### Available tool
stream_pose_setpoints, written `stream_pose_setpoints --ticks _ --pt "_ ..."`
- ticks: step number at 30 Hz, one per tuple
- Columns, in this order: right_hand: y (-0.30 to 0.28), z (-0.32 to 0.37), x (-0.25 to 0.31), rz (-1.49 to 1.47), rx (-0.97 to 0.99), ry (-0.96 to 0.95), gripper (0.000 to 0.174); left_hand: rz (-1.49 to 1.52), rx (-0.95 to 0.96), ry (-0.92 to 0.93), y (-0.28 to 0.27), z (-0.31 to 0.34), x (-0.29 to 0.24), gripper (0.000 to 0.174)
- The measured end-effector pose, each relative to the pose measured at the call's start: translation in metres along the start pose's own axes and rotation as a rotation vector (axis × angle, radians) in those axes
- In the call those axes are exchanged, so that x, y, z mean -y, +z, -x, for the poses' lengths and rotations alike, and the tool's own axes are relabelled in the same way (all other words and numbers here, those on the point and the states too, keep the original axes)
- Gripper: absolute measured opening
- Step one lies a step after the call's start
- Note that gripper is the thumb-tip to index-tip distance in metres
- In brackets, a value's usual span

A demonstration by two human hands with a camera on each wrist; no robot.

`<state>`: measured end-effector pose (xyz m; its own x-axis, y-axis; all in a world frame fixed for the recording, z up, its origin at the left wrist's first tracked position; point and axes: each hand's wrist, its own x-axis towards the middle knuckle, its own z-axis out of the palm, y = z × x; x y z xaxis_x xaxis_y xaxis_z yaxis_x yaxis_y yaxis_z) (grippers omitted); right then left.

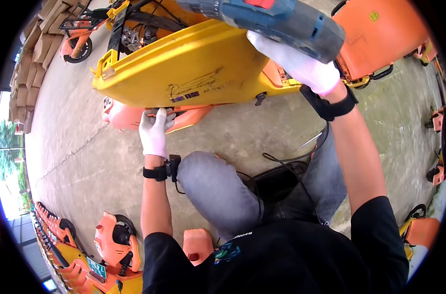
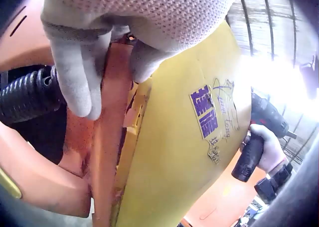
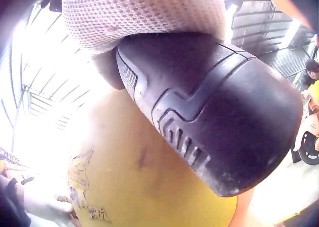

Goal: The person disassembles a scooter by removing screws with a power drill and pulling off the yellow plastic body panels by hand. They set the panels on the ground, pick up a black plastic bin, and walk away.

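My gloved right hand (image 1: pixel 301 68) grips a blue-black cordless drill (image 1: pixel 286 24) above a scooter's yellow side panel (image 1: pixel 149 73). In the left wrist view the drill's short nose points right, away from the panel; the right wrist view shows its dark handle base (image 3: pixel 224 122) up close. Lower down, my gloved left hand (image 1: pixel 154 130) pinches an orange trim piece (image 2: pixel 112 107) along the panel's edge. Its thumb lies on the seam side and its fingers on the other face. A narrow gap with broken-looking edges runs between orange trim and yellow panel. Handwriting and a purple sticker (image 2: pixel 202 112) mark the panel.
A black coil spring (image 2: pixel 30 97) sits behind the orange trim. An orange box (image 1: pixel 380 34) is at the scooter's right end. More orange scooters (image 1: pixel 117 240) stand lower left, and stacked cartons (image 1: pixel 34 63) line the left. A cable (image 1: pixel 286 159) crosses my lap.
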<state>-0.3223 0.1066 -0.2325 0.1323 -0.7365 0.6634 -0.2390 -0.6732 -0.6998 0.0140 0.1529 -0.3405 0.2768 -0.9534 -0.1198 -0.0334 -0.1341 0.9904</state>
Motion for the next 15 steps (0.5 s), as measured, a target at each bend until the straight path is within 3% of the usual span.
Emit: stream_pose_setpoints --ticks 1,3,7,9,12,15 --pt "-0.002 -0.001 -0.003 0.017 0.029 -0.112 0.047 -0.001 0.001 -0.002 -0.002 0.001 -0.001 0.025" --pt "-0.009 0.006 -0.006 0.102 0.106 -0.084 0.048 -0.036 0.009 0.026 -0.007 0.003 -0.001 0.024" --pt "-0.012 -0.002 0.002 -0.122 0.034 -0.092 0.044 -0.188 -0.025 0.061 -0.001 -0.003 -0.004 0.026" --pt "-0.014 -0.006 -0.001 -0.008 0.074 -0.195 0.045 -0.209 -0.036 0.091 0.000 -0.003 -0.005 0.028" --pt "-0.011 -0.006 -0.006 -0.060 0.115 -0.093 0.050 -0.398 -0.050 0.010 0.012 0.004 -0.017 0.031" --pt "-0.005 -0.005 0.004 -0.192 0.051 -0.076 0.053 -0.199 -0.087 -0.044 0.016 0.008 -0.007 0.032"
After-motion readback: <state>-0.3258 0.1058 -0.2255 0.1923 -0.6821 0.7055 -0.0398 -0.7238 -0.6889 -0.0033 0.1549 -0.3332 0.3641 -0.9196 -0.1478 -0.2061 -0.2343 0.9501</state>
